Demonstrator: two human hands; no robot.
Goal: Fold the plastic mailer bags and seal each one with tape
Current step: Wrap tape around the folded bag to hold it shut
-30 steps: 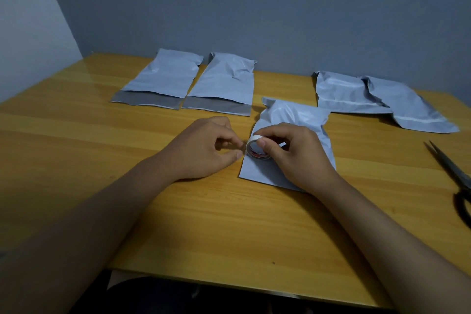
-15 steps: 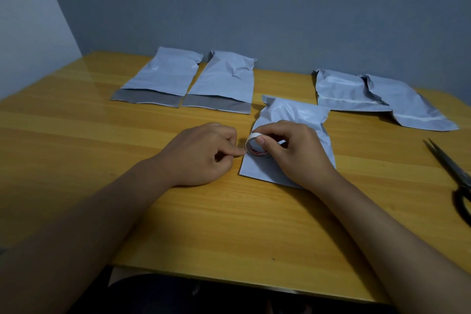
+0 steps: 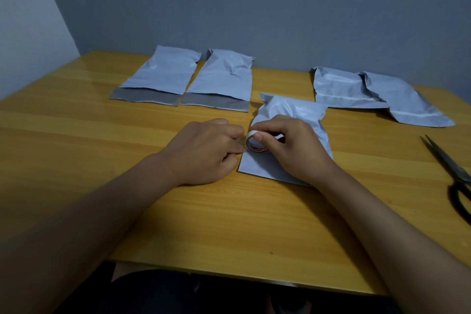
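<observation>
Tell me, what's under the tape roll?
The tape roll, gripped by the right hand, sits over a folded mailer bag on the table. The hand hides the bag's middle.

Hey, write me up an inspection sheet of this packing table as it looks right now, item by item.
Surface: glossy yellow wooden table.
Job's things: small white tape roll above grey plastic mailer bag; two unfolded grey mailers with dark flaps, far left; two folded grey mailers, far right.
Clutter: black-handled metal scissors, right edge.
Grippers: right hand grips the roll; left hand picks at its edge.
Cables: nothing seen.
Surroundings: plain grey wall.
</observation>
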